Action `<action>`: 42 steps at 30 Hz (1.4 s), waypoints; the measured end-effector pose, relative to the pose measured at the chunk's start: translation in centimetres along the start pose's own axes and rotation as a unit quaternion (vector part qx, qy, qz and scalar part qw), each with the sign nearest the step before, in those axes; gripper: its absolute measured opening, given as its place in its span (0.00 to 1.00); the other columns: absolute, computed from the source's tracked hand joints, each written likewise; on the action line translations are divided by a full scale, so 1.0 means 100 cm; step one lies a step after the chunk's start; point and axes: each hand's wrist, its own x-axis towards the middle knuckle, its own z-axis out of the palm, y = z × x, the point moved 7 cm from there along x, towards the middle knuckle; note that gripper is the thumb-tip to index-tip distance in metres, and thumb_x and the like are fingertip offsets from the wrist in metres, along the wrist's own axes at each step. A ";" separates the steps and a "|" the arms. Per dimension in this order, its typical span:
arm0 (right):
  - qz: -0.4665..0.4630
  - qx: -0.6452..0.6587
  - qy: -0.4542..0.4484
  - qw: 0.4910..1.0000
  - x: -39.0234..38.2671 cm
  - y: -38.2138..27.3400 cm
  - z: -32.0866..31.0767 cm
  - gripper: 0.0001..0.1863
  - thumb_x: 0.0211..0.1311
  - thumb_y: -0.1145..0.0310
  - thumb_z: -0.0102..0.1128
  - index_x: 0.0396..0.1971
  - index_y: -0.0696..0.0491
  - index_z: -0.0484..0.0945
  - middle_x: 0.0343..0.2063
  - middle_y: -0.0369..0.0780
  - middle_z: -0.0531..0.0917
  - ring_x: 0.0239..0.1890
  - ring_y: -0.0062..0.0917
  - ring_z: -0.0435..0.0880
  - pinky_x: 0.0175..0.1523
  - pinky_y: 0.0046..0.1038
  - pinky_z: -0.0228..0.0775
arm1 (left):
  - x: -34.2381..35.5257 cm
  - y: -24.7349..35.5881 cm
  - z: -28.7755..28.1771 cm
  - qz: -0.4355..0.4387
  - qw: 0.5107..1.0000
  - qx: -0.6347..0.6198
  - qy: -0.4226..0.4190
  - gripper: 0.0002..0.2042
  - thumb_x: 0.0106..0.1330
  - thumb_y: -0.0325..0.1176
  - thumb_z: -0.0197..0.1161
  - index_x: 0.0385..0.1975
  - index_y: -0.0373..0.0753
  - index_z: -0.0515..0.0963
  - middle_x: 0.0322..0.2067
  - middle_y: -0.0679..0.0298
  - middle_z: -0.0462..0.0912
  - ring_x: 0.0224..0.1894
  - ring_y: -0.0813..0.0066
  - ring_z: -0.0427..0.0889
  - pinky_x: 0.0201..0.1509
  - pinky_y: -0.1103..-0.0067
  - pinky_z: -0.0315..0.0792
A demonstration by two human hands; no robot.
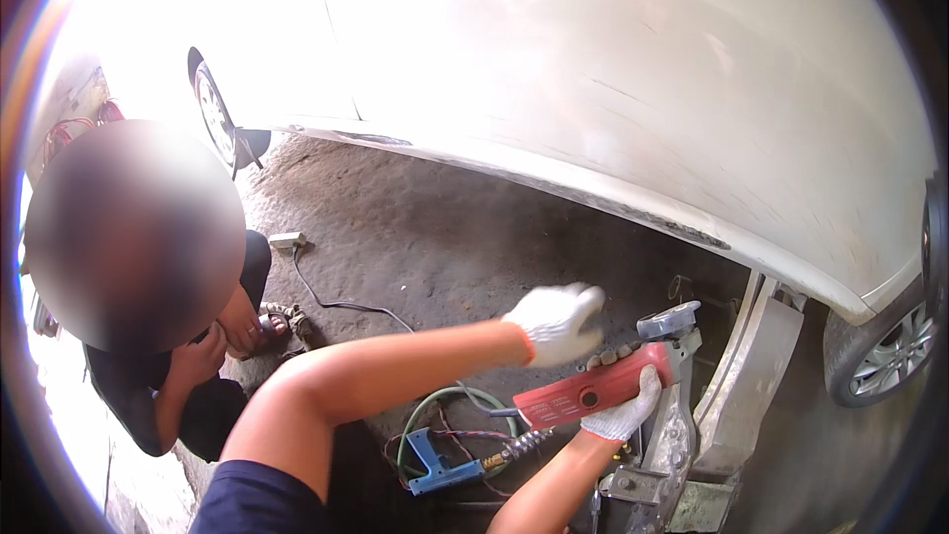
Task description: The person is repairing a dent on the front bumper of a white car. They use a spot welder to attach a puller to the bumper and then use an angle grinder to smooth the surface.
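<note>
The right hand (625, 413), in a white glove, is wrapped tight around the far end of a red tool (593, 392), gripping it from below with the fingers curled over its edge. The left hand (556, 321), also gloved in white, hovers just above that tool's upper side with its fingers loosely bent, and whether it touches the tool cannot be told. Just right of the right hand stands a grey metal jack (672, 405) under the sill of a white car (633, 89). Below and left of the hands lie a blue tool (435, 465) and a green hose (445, 405) on the dirt ground (445, 237). Well to the left another person (188, 376) crouches.
</note>
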 end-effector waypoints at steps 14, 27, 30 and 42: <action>0.096 0.297 -0.220 0.924 0.011 0.027 0.039 0.33 0.59 0.54 0.65 0.59 0.58 0.68 0.46 0.40 0.81 0.47 0.30 0.80 0.55 0.36 0.71 | -0.131 0.002 0.057 -0.100 0.712 -0.598 -0.355 0.31 0.68 0.47 0.67 0.61 0.34 0.62 0.41 0.65 0.78 0.36 0.82 0.78 0.38 0.83 0.75; 0.083 0.140 -0.117 0.980 0.033 0.010 0.026 0.29 0.56 0.56 0.66 0.54 0.55 0.70 0.40 0.41 0.80 0.42 0.32 0.81 0.50 0.38 0.73 | -0.095 -0.014 0.083 -0.142 0.773 -0.515 -0.342 0.32 0.66 0.36 0.70 0.66 0.36 0.63 0.33 0.70 0.77 0.31 0.85 0.75 0.33 0.83 0.72; 0.013 -0.004 0.019 1.000 0.042 0.000 0.027 0.29 0.51 0.66 0.71 0.53 0.56 0.71 0.34 0.44 0.81 0.32 0.36 0.84 0.39 0.40 0.79 | -0.083 -0.020 0.056 -0.045 0.820 -0.487 -0.297 0.42 0.61 0.29 0.71 0.71 0.31 0.51 0.53 0.59 0.77 0.60 0.76 0.72 0.66 0.74 0.67; -0.188 -0.445 0.112 0.868 0.072 -0.007 0.047 0.28 0.47 0.73 0.76 0.50 0.59 0.75 0.44 0.41 0.84 0.44 0.24 0.84 0.52 0.29 0.75 | -0.025 -0.037 0.062 -0.180 0.957 -0.216 0.074 0.38 0.46 0.45 0.78 0.54 0.33 0.68 0.43 0.44 0.83 0.48 0.51 0.85 0.51 0.66 0.77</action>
